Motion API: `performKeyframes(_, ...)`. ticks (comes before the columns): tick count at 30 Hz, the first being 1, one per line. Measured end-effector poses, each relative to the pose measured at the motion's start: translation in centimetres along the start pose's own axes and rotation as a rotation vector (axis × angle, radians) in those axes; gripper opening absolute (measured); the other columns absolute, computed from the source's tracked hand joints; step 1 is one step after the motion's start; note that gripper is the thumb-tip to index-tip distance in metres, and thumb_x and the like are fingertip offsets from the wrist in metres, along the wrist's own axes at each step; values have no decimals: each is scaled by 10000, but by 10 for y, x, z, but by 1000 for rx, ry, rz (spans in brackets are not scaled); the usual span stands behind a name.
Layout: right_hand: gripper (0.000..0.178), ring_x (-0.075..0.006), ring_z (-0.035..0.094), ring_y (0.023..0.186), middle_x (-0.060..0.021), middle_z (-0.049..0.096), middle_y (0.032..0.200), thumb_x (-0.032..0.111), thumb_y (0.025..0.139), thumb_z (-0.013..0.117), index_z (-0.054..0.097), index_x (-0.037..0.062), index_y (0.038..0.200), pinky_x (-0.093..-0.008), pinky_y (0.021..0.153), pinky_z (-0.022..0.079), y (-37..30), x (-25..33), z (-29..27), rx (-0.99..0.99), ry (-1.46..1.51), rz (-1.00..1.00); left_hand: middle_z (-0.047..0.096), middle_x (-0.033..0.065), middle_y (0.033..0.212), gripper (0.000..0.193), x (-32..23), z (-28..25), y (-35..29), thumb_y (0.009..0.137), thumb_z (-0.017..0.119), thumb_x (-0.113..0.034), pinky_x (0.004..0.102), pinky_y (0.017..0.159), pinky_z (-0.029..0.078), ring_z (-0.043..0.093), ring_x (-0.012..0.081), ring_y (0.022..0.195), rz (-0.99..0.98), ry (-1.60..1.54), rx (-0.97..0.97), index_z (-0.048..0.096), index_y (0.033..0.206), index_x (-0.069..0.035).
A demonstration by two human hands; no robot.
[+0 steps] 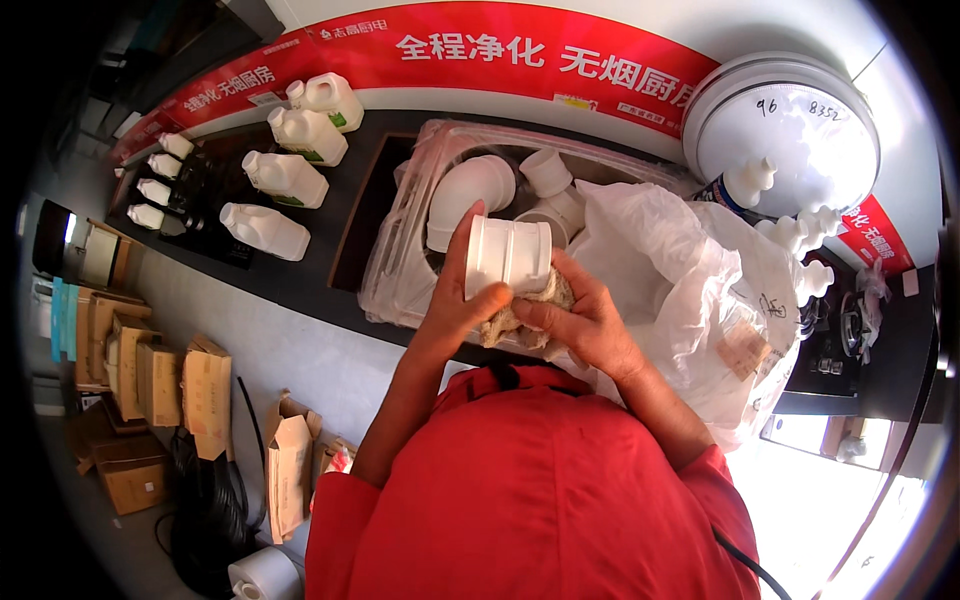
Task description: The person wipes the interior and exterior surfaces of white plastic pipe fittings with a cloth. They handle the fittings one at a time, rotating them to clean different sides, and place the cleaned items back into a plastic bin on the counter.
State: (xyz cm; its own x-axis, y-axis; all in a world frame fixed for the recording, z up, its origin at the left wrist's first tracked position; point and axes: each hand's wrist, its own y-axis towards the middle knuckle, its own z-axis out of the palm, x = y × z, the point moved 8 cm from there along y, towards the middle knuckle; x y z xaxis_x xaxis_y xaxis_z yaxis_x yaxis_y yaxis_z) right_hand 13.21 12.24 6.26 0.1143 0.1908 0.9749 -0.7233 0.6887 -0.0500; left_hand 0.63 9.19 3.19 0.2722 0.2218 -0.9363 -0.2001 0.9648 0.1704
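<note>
A short white plastic pipe coupling (508,253) is held up in front of me, over the near part of a sink wrapped in clear film. My left hand (462,285) grips it from the left, thumb along its lower edge. Closed around a beige cloth (535,318), my right hand (588,318) presses the cloth against the coupling's lower right side. Behind the coupling, a white pipe elbow (475,195) and a white pipe tee (553,198) lie in the sink (385,270); the coupling partly hides them.
A large white plastic sack (690,290) slumps over the sink's right side. White jugs (285,180) line the dark counter (330,235) at left. A round white lidded tub (785,135) and several bottles (750,180) stand at right. Cardboard boxes (160,385) and black coiled hose (205,510) occupy the floor.
</note>
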Motion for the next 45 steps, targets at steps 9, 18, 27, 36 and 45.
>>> performKeyframes(9,408,-292,604,895,-77,619,1018,-21,713,643,601,106,1098,-375,742,517,-1,38,9,-9,-1104,-613,519,93,1226,697,1,-11,2,879,631,-319,322,938,434,523,181,1111,-39,-247,-224,317,1418,-7)
performKeyframes(18,490,-105,601,879,-67,631,1025,16,748,705,535,56,1207,-272,729,507,-23,48,-57,-234,-316,-99,521,160,1272,744,13,-20,5,857,460,-618,432,719,518,573,296,1059,-242,-798,-191,427,1350,-61)
performKeyframes(27,542,-264,631,915,-103,593,1065,39,674,767,581,55,1183,-341,739,541,-32,97,-23,-282,-920,-466,505,174,1293,800,21,-1,3,847,465,-634,462,918,462,513,302,1179,-380,-787,-147,385,1368,-33)
performKeyframes(36,380,-163,585,822,27,601,1050,141,525,718,680,187,901,-276,634,536,-30,89,0,-291,-1297,-1018,538,108,1270,646,25,26,-6,910,425,-561,419,797,519,559,258,1118,-419,-803,93,430,1333,-74)
performKeyframes(45,224,-222,572,882,-22,602,1027,48,654,642,663,131,861,-308,706,520,-11,42,6,-88,-1288,-613,560,89,1163,538,17,5,-3,885,597,-329,341,722,507,591,184,972,-194,-195,-75,434,1305,-35)
